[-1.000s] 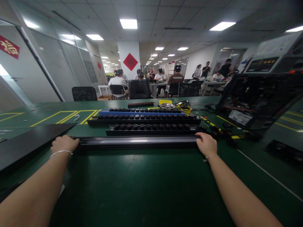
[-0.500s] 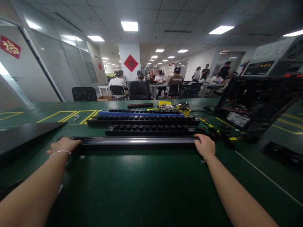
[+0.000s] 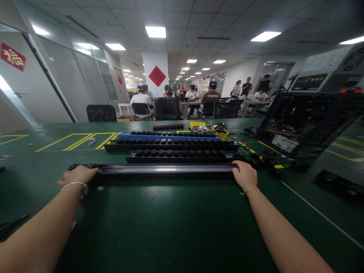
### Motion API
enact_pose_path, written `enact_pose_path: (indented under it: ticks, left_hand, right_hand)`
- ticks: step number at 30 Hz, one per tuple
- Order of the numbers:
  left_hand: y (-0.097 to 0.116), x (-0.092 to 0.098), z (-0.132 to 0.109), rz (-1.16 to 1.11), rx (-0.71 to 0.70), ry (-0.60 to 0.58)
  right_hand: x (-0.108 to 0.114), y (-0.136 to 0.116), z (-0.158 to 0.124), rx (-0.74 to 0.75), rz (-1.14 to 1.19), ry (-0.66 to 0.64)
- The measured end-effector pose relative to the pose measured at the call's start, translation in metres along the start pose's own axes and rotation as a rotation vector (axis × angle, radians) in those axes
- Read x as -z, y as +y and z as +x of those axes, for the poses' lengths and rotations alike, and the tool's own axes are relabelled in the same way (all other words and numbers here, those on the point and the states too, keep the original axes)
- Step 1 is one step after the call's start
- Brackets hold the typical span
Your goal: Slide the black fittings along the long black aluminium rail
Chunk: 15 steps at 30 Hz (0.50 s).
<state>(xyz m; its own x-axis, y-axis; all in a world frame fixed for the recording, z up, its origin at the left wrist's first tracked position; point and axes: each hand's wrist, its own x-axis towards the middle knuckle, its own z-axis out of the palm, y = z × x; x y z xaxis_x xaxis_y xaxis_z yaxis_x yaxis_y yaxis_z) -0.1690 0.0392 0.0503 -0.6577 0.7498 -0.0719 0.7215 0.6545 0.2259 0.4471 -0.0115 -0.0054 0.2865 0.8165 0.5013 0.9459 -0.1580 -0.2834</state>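
Note:
A long black metal strip point(image 3: 166, 169) with a smooth, shiny face lies across the green table, level and close to the black socket strips behind it. My left hand point(image 3: 78, 175) is closed around its left end, where small dark parts stick out past the fingers. At the other end, my right hand point(image 3: 245, 174) grips the strip, thumb side toward the middle; its fingertips are partly hidden. Just behind sits a shorter black socket strip point(image 3: 176, 153) with a row of round black sockets. Beyond it are a longer black socket strip point(image 3: 170, 144) and a blue one point(image 3: 125, 136).
An opened black computer case point(image 3: 287, 146) stands at the right, near a dark part point(image 3: 338, 185) on the table. A metal dish point(image 3: 200, 129), a yellow tray point(image 3: 197, 123) and cables lie at the back. Several people sit at far tables.
The dark grey panel at the left edge is gone from view. Both hands stay on the strip's ends, with only a tiny shift.

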Motion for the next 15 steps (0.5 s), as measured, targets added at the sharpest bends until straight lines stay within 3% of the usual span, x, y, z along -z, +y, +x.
enact_pose_path:
  ticks: [12,15]
  left_hand:
    - [0.003,-0.01,0.003,-0.083,-0.049,0.041]
    - [0.008,-0.012,0.003,-0.071,0.021,0.059]
  right_hand:
    - [0.002,-0.003,0.0,-0.013,-0.007,-0.014]
    - [0.002,-0.003,0.0,-0.008,-0.01,-0.004]
